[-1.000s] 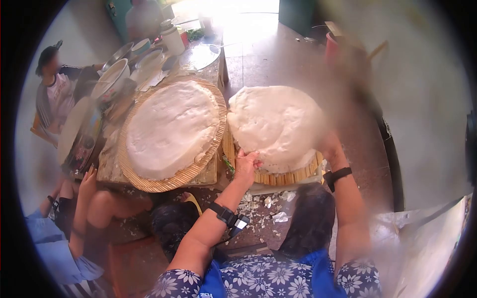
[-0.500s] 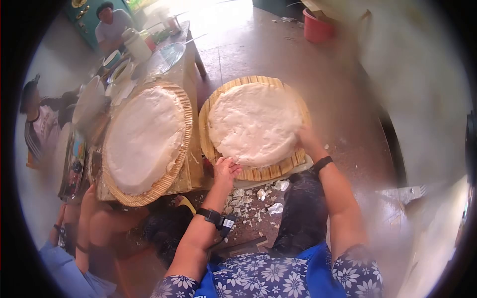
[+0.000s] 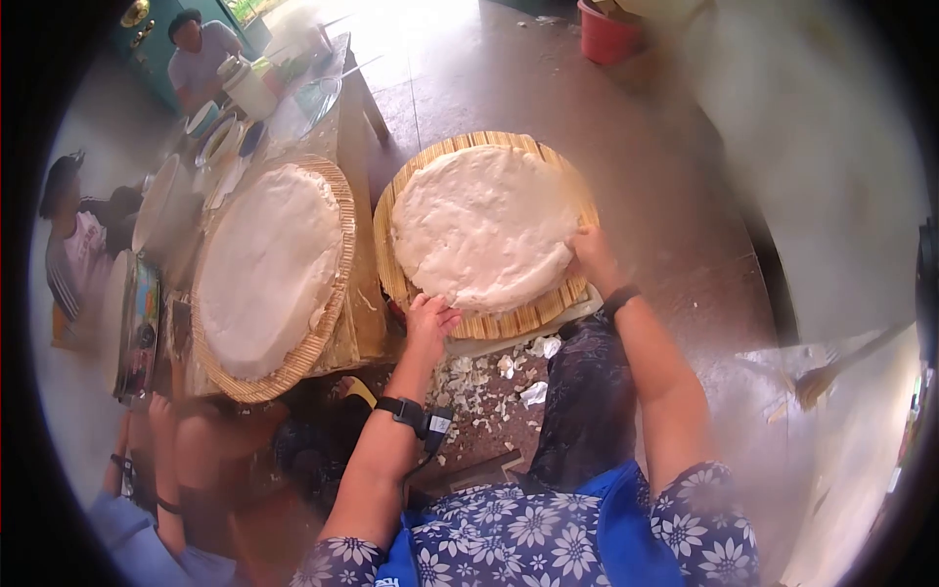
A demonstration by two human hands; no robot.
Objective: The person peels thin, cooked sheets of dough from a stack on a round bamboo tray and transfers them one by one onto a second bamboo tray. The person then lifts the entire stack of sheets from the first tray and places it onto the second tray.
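Observation:
A thick, pale round slab of dough [image 3: 484, 227] lies on a round slatted tray [image 3: 528, 318] in front of me. My left hand [image 3: 431, 321] touches the slab's near-left edge, palm down, with its fingers apart. At the right edge, my right hand [image 3: 594, 256] has curled fingers pinching the rim of the dough; the fingertips are partly hidden. To the left, a second round tray [image 3: 347, 230] carries another flat white slab [image 3: 269, 274], away from both my hands.
White flakes [image 3: 489, 391] litter the floor below the tray. A long table [image 3: 357, 127] bears bowls and a pale jug [image 3: 249, 90]. Several other people sit along the left, one with an arm [image 3: 164, 460] near the second tray. A red bucket [image 3: 608, 37] stands far back; a broom [image 3: 817, 384] is right.
The view has shifted slightly, so both trays appear a little higher and further left. My right hand now shows more clearly against the dough's edge. My left hand keeps its place at the near edge.

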